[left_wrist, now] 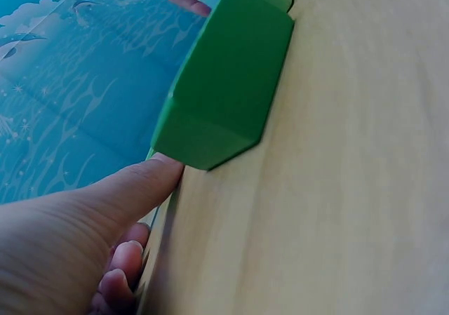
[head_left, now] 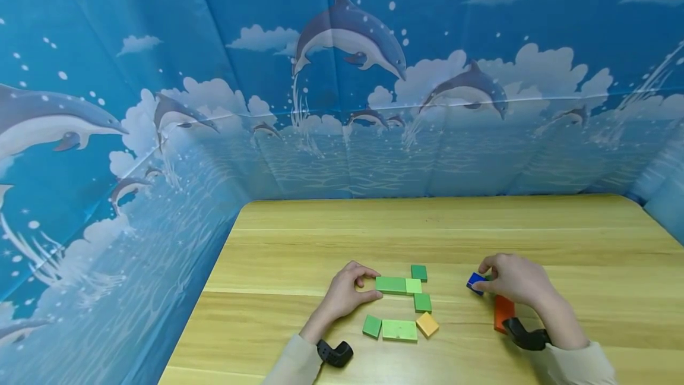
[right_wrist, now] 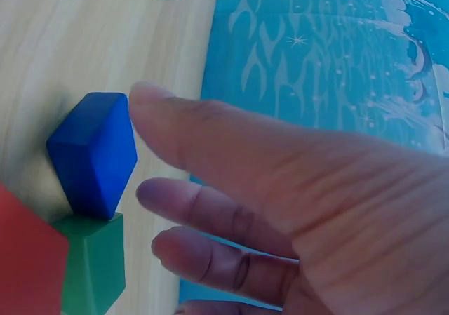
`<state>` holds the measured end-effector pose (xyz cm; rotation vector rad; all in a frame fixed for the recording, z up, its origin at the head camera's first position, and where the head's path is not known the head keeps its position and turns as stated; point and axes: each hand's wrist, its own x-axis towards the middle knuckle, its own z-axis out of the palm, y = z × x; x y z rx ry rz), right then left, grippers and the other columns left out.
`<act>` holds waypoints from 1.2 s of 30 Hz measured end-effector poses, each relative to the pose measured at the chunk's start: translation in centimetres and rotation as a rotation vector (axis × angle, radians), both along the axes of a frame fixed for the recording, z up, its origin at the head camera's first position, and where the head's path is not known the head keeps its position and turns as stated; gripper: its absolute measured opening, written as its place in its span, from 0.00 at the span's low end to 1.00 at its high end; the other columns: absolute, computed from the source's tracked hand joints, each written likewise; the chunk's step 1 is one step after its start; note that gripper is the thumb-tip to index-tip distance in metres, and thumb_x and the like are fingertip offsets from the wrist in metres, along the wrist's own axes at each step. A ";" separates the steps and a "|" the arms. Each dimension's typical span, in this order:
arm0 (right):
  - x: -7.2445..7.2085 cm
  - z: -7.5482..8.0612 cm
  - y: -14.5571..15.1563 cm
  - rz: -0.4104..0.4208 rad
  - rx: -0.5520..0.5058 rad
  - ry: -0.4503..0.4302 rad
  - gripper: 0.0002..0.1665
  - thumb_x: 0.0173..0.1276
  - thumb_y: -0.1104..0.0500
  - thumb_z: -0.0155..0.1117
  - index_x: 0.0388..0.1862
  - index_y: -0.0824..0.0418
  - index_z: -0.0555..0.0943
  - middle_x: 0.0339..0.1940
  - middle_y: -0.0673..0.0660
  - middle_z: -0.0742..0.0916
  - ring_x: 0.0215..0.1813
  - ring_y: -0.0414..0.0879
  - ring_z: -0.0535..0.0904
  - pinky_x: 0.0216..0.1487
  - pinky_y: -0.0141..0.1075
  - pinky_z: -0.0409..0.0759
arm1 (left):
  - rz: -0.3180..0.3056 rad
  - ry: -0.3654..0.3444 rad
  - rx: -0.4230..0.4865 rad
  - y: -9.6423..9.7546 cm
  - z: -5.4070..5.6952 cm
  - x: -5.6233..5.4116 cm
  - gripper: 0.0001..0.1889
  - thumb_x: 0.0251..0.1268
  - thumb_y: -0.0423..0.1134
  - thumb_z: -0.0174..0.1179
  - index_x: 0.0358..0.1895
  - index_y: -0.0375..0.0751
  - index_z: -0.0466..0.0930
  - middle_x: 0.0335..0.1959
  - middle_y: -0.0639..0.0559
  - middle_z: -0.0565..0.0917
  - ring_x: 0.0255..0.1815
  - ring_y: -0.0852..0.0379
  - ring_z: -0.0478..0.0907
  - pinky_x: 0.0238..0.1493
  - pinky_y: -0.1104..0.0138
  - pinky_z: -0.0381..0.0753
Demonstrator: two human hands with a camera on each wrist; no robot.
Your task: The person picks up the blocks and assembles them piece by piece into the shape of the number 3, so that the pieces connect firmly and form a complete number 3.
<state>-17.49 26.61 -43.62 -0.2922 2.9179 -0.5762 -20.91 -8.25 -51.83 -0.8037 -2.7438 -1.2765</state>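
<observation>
In the head view, my left hand (head_left: 344,290) pinches the left end of a long green block (head_left: 390,285) between thumb and index finger. The thumb meets the corner of that green block (left_wrist: 224,76) in the left wrist view; the index finger is hidden there. A light green block (head_left: 414,286) adjoins its right end, with small green blocks (head_left: 419,273) close by. My right hand (head_left: 515,278) has thumb and index finger at a small blue block (head_left: 474,283), pinching its edge. Beside the blue block (right_wrist: 95,153) stand a green block (right_wrist: 95,266) and a red block (head_left: 504,314).
Nearer the front lie a tilted green block (head_left: 372,326), a light green rectangular block (head_left: 399,330) and an orange block (head_left: 427,325). The wooden table (head_left: 299,248) meets a blue dolphin-printed curtain (head_left: 342,153) at its back and left. Each wrist wears a black device.
</observation>
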 end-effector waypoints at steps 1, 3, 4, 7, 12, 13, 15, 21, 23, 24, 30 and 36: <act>0.0 0.0 0.0 -0.006 0.008 -0.006 0.22 0.53 0.44 0.73 0.38 0.59 0.84 0.26 0.49 0.78 0.24 0.43 0.70 0.23 0.38 0.68 | 0.000 0.000 0.000 0.0 0.0 0.0 0.18 0.52 0.48 0.71 0.47 0.50 0.83 0.31 0.59 0.70 0.29 0.65 0.65 0.33 0.71 0.66; -0.1 -0.2 0.1 -0.016 0.024 -0.013 0.22 0.52 0.43 0.74 0.37 0.58 0.84 0.27 0.49 0.79 0.25 0.43 0.71 0.23 0.38 0.69 | 0.003 -0.001 -0.001 0.1 0.0 0.0 0.18 0.51 0.48 0.72 0.46 0.51 0.83 0.31 0.60 0.70 0.29 0.65 0.65 0.34 0.71 0.66; -0.1 -0.2 0.1 -0.020 0.030 -0.015 0.22 0.52 0.43 0.74 0.36 0.58 0.84 0.27 0.49 0.79 0.25 0.43 0.71 0.23 0.38 0.69 | 0.003 -0.001 -0.001 0.1 0.0 0.0 0.18 0.51 0.48 0.72 0.46 0.51 0.83 0.31 0.60 0.70 0.29 0.65 0.65 0.34 0.71 0.66; -0.3 -0.5 0.1 -0.033 0.038 -0.019 0.20 0.51 0.44 0.75 0.34 0.58 0.84 0.29 0.51 0.81 0.26 0.43 0.71 0.23 0.38 0.69 | 0.004 -0.004 0.000 0.1 0.0 0.0 0.18 0.51 0.48 0.72 0.46 0.51 0.83 0.32 0.60 0.70 0.29 0.66 0.65 0.34 0.71 0.66; -0.3 -0.8 -0.1 -0.040 0.038 -0.003 0.18 0.50 0.47 0.76 0.33 0.57 0.83 0.30 0.52 0.83 0.25 0.43 0.71 0.23 0.38 0.69 | 0.004 0.000 -0.002 0.1 0.1 0.0 0.18 0.51 0.48 0.72 0.46 0.50 0.83 0.32 0.59 0.71 0.29 0.66 0.65 0.34 0.71 0.66; -0.3 -0.9 -0.2 -0.039 0.036 0.002 0.17 0.50 0.48 0.76 0.32 0.57 0.83 0.30 0.52 0.83 0.25 0.43 0.72 0.23 0.38 0.69 | 0.005 0.000 -0.003 0.1 0.1 0.0 0.18 0.51 0.48 0.72 0.46 0.51 0.83 0.32 0.59 0.71 0.29 0.66 0.65 0.34 0.71 0.66; -0.3 -0.9 -0.4 -0.034 0.031 0.008 0.16 0.51 0.48 0.76 0.32 0.57 0.83 0.30 0.51 0.83 0.26 0.43 0.72 0.24 0.39 0.70 | 0.006 -0.001 -0.005 0.1 0.1 0.0 0.18 0.51 0.48 0.72 0.46 0.50 0.83 0.32 0.59 0.71 0.29 0.66 0.65 0.34 0.71 0.66; -0.7 -1.2 -1.5 -0.043 0.001 -0.003 0.16 0.54 0.47 0.74 0.34 0.56 0.83 0.30 0.50 0.82 0.27 0.43 0.74 0.26 0.40 0.71 | 0.011 -0.015 -0.008 0.1 0.2 0.1 0.18 0.51 0.48 0.72 0.46 0.51 0.83 0.31 0.59 0.71 0.29 0.65 0.65 0.34 0.71 0.66; -0.9 -1.3 -2.0 -0.056 -0.020 -0.013 0.17 0.54 0.47 0.73 0.34 0.57 0.82 0.31 0.50 0.82 0.28 0.44 0.73 0.26 0.40 0.71 | 0.009 -0.012 -0.006 0.1 0.2 0.1 0.18 0.51 0.48 0.72 0.46 0.51 0.83 0.31 0.59 0.71 0.29 0.65 0.65 0.34 0.71 0.66; -1.0 -1.3 -2.2 -0.064 -0.029 -0.019 0.17 0.54 0.46 0.73 0.34 0.57 0.82 0.31 0.51 0.82 0.28 0.44 0.73 0.26 0.40 0.71 | 0.009 -0.010 -0.004 0.1 0.2 0.1 0.18 0.51 0.48 0.72 0.46 0.51 0.83 0.31 0.59 0.71 0.29 0.65 0.65 0.34 0.71 0.66; -1.7 -1.3 -3.3 -0.098 -0.059 -0.063 0.20 0.56 0.45 0.72 0.36 0.59 0.80 0.30 0.51 0.82 0.27 0.45 0.71 0.26 0.39 0.67 | 0.004 0.011 0.005 0.1 0.0 0.0 0.18 0.50 0.48 0.72 0.46 0.50 0.83 0.30 0.59 0.70 0.29 0.66 0.65 0.33 0.71 0.66; -3.0 -1.5 -4.0 -0.126 -0.093 -0.094 0.21 0.58 0.44 0.69 0.38 0.60 0.78 0.27 0.51 0.79 0.25 0.46 0.68 0.25 0.38 0.63 | 0.003 0.013 0.003 0.1 0.0 0.0 0.18 0.51 0.48 0.72 0.46 0.51 0.83 0.31 0.60 0.71 0.29 0.66 0.65 0.34 0.71 0.66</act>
